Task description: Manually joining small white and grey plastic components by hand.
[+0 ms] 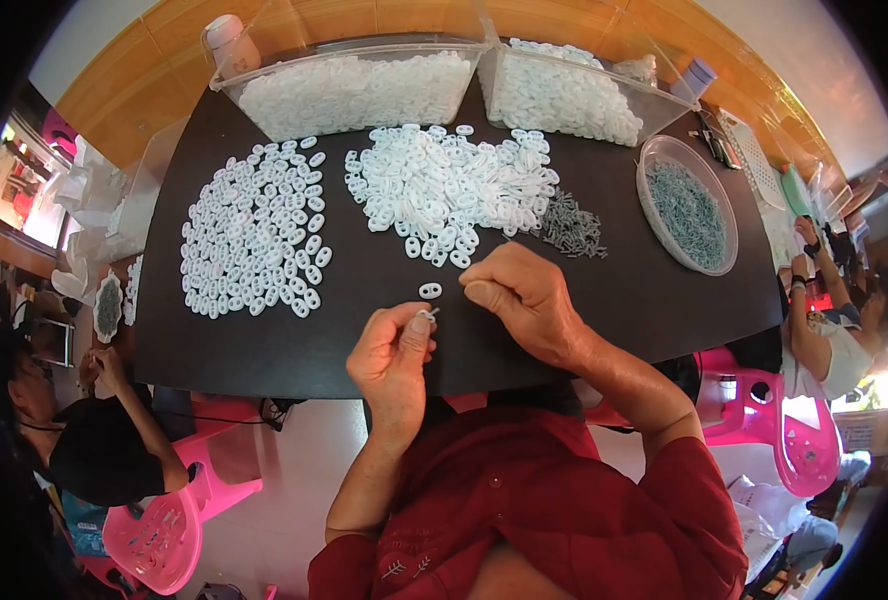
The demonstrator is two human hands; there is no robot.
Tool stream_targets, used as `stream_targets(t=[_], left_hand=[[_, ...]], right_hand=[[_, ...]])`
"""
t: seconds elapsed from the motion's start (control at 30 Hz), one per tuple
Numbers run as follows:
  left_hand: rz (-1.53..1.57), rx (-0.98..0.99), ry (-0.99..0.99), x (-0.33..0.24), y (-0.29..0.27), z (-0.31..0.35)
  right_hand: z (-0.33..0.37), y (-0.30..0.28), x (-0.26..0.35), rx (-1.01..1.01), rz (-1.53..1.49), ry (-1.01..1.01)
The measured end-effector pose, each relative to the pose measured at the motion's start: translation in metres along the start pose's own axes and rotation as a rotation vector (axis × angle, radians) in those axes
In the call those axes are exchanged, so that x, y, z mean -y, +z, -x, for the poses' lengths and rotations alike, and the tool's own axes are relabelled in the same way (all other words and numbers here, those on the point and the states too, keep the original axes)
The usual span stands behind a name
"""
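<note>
My left hand is closed, pinching a small white oval piece between thumb and fingertips. A thin grey pin sticks up at that piece. To its right, my right hand hovers over the table with thumb and forefinger pressed together; whatever they may hold is hidden. Between the hands, slightly farther away, lies one loose white two-holed oval piece. Beyond them is a heaped pile of such white pieces. A small heap of grey pins touches that pile's right side.
More white pieces are spread at the left. Two clear bins full of white pieces stand at the back. A round tub of grey pins sits right. People and pink chairs flank the dark table.
</note>
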State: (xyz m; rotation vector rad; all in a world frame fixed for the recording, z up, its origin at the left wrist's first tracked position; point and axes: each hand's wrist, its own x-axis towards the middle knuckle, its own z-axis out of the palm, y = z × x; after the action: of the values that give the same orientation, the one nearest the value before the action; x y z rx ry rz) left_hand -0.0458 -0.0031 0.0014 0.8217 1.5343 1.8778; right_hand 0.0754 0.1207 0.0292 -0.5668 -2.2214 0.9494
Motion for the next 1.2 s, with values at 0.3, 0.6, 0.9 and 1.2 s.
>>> stream_targets(t=[0.3, 0.6, 0.9, 1.2], left_hand=[[0.148, -0.101, -0.056, 0.002, -0.005, -0.004], [0.128, -0.087, -0.072, -0.001, -0.005, -0.005], [0.238, -0.067, -0.110, -0.007, 0.005, -0.007], [0.342, -0.025, -0.169, -0.004, 0.010, -0.010]], right_hand=[[-0.013, 0.028, -0.011, 0.135, 0.485, -0.347], [-0.008, 0.029, -0.013, 0.025, 0.392, -0.320], [0.000, 0.012, 0.010, 0.073, 0.056, -0.091], [0.008, 0.006, 0.008, 0.070, -0.311, 0.209]])
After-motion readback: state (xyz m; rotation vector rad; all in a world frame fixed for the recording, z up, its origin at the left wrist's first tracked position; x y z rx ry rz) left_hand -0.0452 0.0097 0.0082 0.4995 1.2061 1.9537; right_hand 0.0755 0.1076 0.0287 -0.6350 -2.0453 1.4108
